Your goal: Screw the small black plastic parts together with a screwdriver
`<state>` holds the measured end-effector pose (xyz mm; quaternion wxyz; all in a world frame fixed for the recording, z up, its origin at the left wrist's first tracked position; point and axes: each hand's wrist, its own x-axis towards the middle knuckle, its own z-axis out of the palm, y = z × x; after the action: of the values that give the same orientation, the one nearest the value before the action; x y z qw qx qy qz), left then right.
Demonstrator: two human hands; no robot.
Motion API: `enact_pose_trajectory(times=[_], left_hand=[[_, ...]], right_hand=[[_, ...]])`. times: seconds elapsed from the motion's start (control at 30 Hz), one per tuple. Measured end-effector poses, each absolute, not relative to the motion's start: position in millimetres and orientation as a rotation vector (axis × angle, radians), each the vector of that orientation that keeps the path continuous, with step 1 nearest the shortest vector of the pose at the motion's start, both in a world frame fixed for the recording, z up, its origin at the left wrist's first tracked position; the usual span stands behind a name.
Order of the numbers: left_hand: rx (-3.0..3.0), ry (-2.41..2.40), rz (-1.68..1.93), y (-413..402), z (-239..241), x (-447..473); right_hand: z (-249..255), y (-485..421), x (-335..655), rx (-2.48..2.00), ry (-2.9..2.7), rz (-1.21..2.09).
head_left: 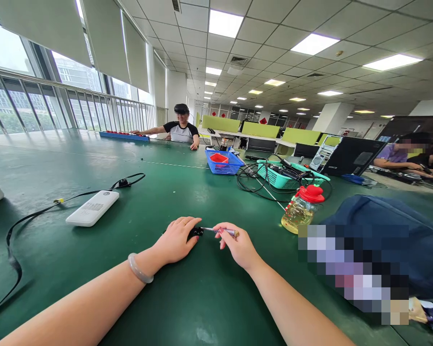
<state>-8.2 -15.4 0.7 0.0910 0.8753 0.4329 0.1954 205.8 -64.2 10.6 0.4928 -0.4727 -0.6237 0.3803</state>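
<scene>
My left hand (178,239) lies over a small black part (196,232) on the green tabletop, fingers closed around it. Most of that part is under my palm; its right end pokes out between thumb and index finger, with small light dots on it. A screwdriver (234,232) with a pale purple, clear-looking handle is pinched in my right hand (240,245). Its thin metal shaft lies nearly level and points left, the tip meeting the right end of the black part. Whether the tip sits in a screw is too small to tell.
A white power bank (94,207) and a black strap (11,250) lie to the left. On the right stand a red-lidded bottle (299,214), a dark blue bag (375,240), a blue basket (223,167) and a teal basket (279,180) with cables. A person (182,126) sits across the table.
</scene>
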Motion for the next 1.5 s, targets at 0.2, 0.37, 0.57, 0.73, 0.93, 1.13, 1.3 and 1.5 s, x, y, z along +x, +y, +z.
enact_pose_trajectory(times=[0.2,0.37,0.57,0.73,0.93,1.13,1.3,1.5], left_hand=[[2.655,1.228,0.503,-14,2,-9],[2.626,1.262,0.506,-16,4,-7],[2.575,1.324,0.520,-20,6,-7],[2.533,1.434,0.501,-28,8,-27],[2.487,1.600,0.560,-38,4,-108],[2.306,1.892,0.543,-31,14,-200],[2.163,2.227,0.473,-29,26,-223],[2.089,2.425,0.510,-31,27,-219]], right_hand=[[11,-63,211,-1.047,-1.453,0.867],[9,-59,216,-1.004,-1.377,0.833],[3,-54,214,-1.040,-1.340,0.829],[-3,-52,215,-1.067,-1.325,0.824],[-3,-52,214,-1.096,-1.330,0.806],[0,-54,212,-1.114,-1.374,0.790],[-2,-54,213,-1.132,-1.376,0.774],[2,-56,214,-1.151,-1.392,0.749]])
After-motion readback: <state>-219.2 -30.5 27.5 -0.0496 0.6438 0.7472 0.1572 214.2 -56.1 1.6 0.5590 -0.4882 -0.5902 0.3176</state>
